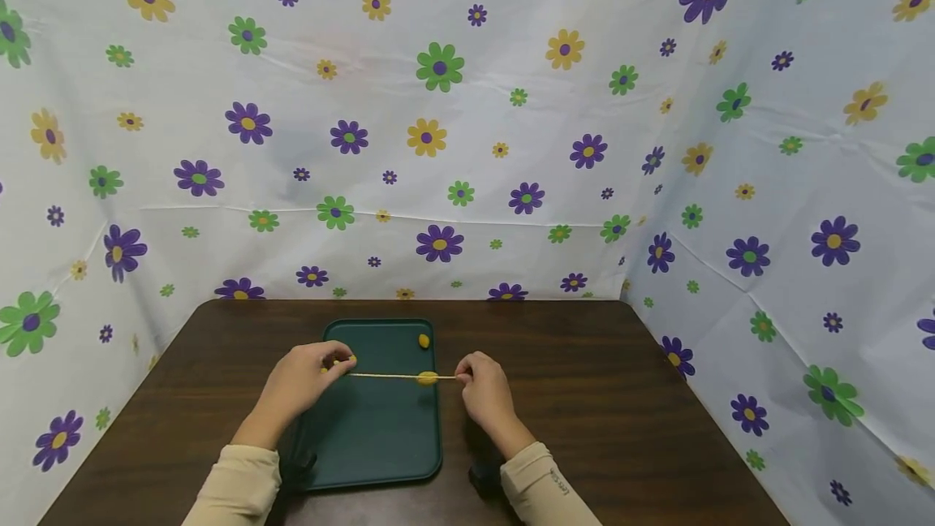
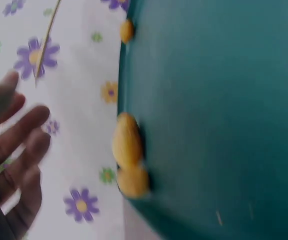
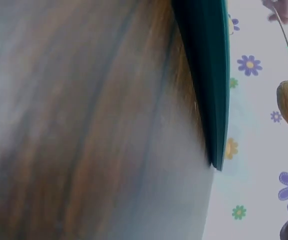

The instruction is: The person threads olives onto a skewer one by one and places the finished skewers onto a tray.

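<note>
A thin wooden skewer runs level above the green tray, through a wrinkled yellow oval piece. My right hand pinches its right end, beyond the tray's right rim. At the left end is my left hand, fingers loosely bent; in the left wrist view the skewer's pointed tip stands free near those fingers. Behind the left fingers, partly hidden, lie yellow pieces on the tray. Another small yellow piece sits near the tray's far right corner.
The dark green tray with a raised rim lies on a brown wooden table, left of the middle. A white cloth with printed flowers hangs behind the table and along both sides.
</note>
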### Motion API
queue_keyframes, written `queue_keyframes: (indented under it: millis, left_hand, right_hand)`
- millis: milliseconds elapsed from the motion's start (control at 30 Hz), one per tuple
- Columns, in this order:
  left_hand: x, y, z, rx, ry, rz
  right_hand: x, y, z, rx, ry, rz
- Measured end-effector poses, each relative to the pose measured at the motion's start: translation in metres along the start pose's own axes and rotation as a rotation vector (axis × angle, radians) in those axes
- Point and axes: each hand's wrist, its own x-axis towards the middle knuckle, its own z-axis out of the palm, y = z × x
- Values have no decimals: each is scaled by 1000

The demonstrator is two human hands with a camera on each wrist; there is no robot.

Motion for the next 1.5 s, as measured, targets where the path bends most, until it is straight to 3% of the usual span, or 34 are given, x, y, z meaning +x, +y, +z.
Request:
queue_keyframes:
  millis: [133,233,367,633,833,1500]
  left_hand:
    - [-7,-17,-7,43,-47,-148]
    - [-10,-23,-8,51,-108,-225]
    - [-11,-28,-4,63,-170,-284]
    - [-9,-34,2,107,-199,-346]
    - [-10,-34,2,113,-218,-352]
    - [-10,-28,2,85,-117,-215]
  right_hand:
    - [1,3,-3,-10,-8,39]
    - [0,5,-4,-16,-16,53]
    - [-1,7,-4,-19,-5,41]
    - [-2,9,-5,-5,-3,37]
    - [-2,8,-5,1,-22,57]
    - [-1,9,-4,-15,-33,86]
